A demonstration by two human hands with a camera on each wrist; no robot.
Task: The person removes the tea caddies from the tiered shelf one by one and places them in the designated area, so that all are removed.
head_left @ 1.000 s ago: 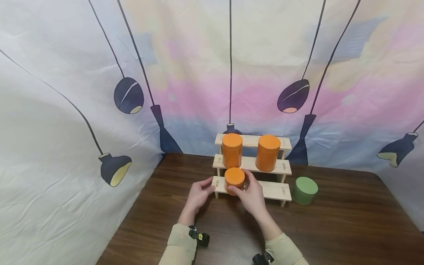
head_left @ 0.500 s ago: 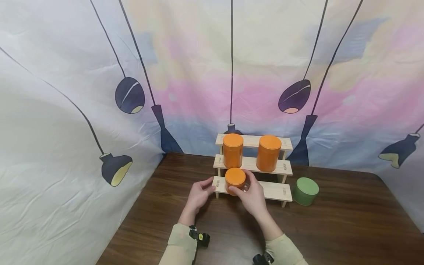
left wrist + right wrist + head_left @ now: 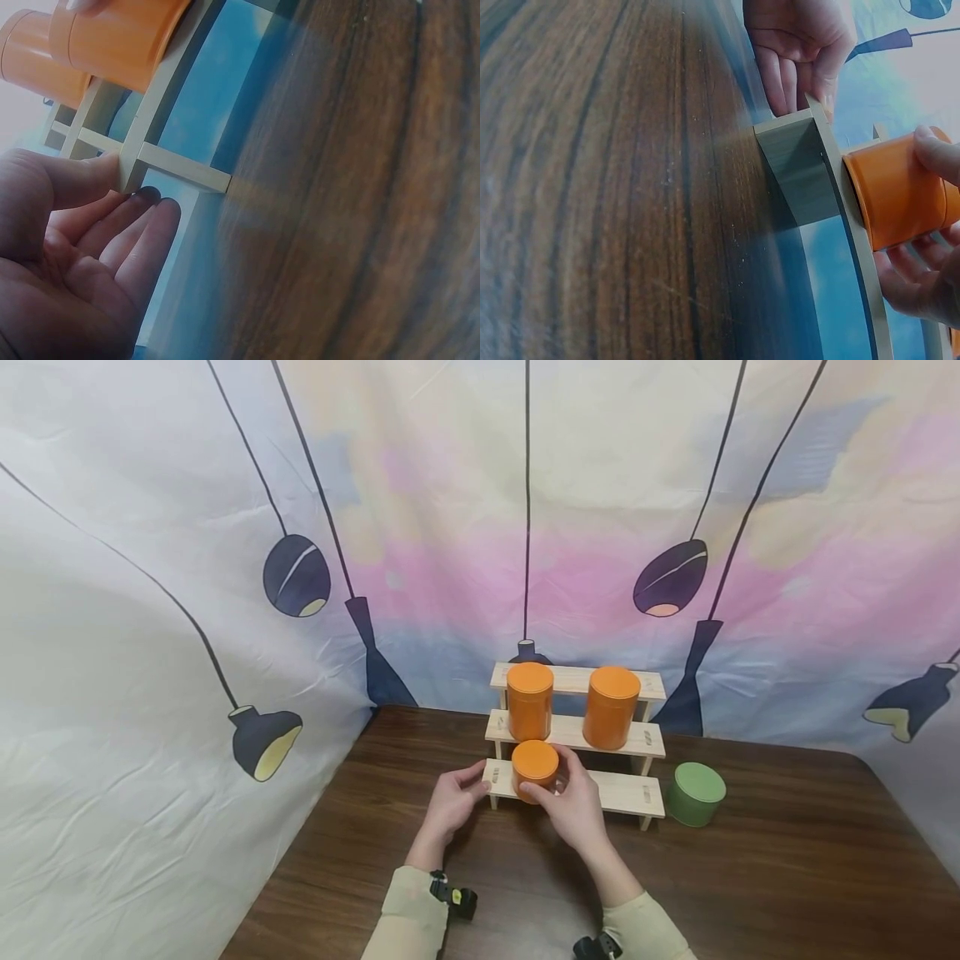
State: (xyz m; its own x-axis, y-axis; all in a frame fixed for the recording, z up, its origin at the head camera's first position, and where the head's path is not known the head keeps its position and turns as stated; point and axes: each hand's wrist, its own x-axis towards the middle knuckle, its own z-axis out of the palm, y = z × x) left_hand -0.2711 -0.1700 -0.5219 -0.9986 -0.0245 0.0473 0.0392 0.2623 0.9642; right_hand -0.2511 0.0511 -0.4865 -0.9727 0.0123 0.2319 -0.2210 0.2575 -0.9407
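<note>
Short can (image 3: 534, 764) is gripped by the R hand (image 3: 573, 797), w/ thumb laid on its near side & fingers round the far side; it's seated on the rack's btm step, toward the rack's L end. That same end of the rack (image 3: 626, 789) is pinched by the L hand (image 3: 450, 802), thumb on top of the plank, fingertips beneath.

Handling, as judged: short can prob. thin tin, light & stiff, not easily broken but dentable; gloss finish may be a bit slippery. Best taken by the lower body, below the lid seam, as the lid could be pulled loose if only the top is held. Rack looks light, bare wood, good friction, but easily nudged, so its plank end is a sensible place to be steadied.

Farther out, left tall can (image 3: 529, 702) & right tall can (image 3: 611, 708) are stood upright on the rack's middle step, well apart. Green can (image 3: 697, 793) is set on the table (image 3: 810, 843), just R of the rack; contact can't be told. Lamp-print backdrop (image 3: 585, 485) is hung behind the rack.
</note>
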